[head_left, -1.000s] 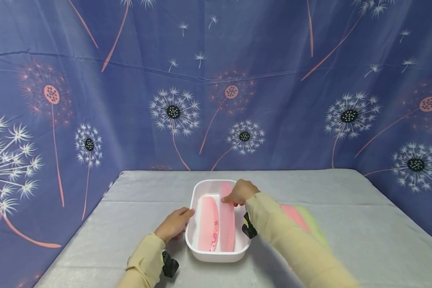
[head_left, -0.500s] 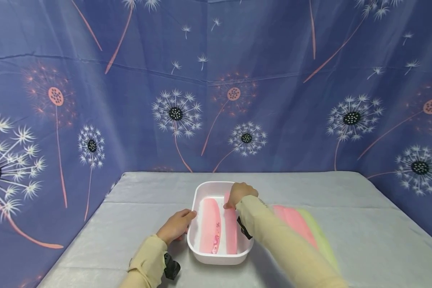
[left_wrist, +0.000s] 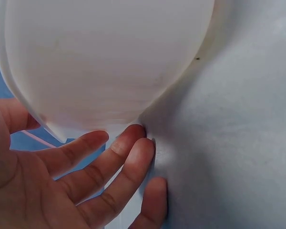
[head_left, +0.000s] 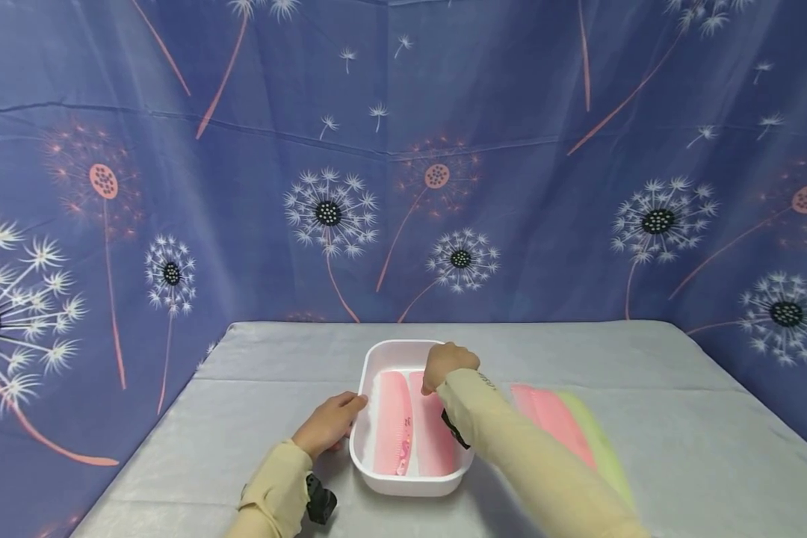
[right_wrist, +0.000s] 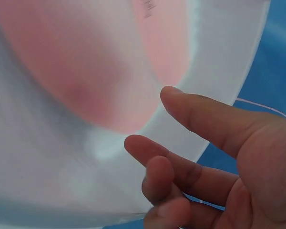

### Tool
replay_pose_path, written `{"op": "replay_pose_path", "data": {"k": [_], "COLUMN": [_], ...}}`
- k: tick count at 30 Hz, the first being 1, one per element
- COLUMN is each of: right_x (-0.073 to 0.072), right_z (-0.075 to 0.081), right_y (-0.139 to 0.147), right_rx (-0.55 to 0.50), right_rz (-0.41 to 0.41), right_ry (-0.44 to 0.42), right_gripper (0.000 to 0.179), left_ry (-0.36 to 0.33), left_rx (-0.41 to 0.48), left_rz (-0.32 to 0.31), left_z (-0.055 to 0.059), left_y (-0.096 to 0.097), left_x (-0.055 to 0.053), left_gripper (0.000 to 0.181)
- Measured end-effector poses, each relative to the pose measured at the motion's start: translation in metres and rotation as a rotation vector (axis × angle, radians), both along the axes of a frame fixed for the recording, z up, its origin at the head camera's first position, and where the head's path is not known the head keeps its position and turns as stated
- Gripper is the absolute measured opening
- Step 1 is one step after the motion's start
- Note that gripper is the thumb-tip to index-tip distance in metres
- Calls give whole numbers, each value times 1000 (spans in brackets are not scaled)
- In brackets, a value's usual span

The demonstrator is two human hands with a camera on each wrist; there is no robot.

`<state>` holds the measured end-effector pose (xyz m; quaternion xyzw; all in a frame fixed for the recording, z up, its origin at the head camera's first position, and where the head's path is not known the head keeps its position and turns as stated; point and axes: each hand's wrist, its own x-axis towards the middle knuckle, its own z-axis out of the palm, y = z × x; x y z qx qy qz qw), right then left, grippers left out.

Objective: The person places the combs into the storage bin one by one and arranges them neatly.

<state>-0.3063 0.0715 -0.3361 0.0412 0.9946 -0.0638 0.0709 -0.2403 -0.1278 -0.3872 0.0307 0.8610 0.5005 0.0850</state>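
Note:
A white plastic basin [head_left: 413, 486] stands on the cloth-covered table. Two pink combs lie lengthwise inside it. The left comb [head_left: 391, 418] bears a small printed decoration along one edge; the right comb [head_left: 437, 444] lies flat beside it, its far end partly hidden by my right hand [head_left: 449, 365]. In the right wrist view, thumb and index finger [right_wrist: 145, 145] are apart around the end of that right comb, with nothing pinched between them. My left hand [head_left: 329, 422] holds the basin's left rim, thumb over the edge and fingertips [left_wrist: 133, 131] against the outer wall.
A pink flat item [head_left: 554, 422] and a light green one [head_left: 595, 441] lie side by side on the grey tablecloth [head_left: 276, 347] to the right, partly covered by my right sleeve [head_left: 538, 448]. A blue dandelion-print curtain [head_left: 538, 187] hangs behind the table.
My right hand has lowered the right comb into the basin. The comb stood on edge half a second ago; now it lies flat and the fingers have let go. The left hand keeps its hold.

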Motion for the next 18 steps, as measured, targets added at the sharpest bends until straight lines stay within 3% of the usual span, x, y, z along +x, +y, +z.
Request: {"op": "replay_pose_path", "data": {"k": [4, 10, 18], "right_x": [4, 10, 21], "right_z": [9, 25, 50], "right_y": [4, 17, 41], "right_rx": [-51, -149, -273], "right_rz": [30, 41, 26], "right_ry": [-4, -5, -26], "right_gripper": [51, 34, 37], "left_ry": [-2, 1, 8], "left_rx": [-16, -21, -11], "left_rz": [7, 12, 9], "left_z": [1, 0, -2], "left_y": [-1, -1, 0], "left_x": [0, 0, -1], "left_gripper": [43, 43, 43]}}
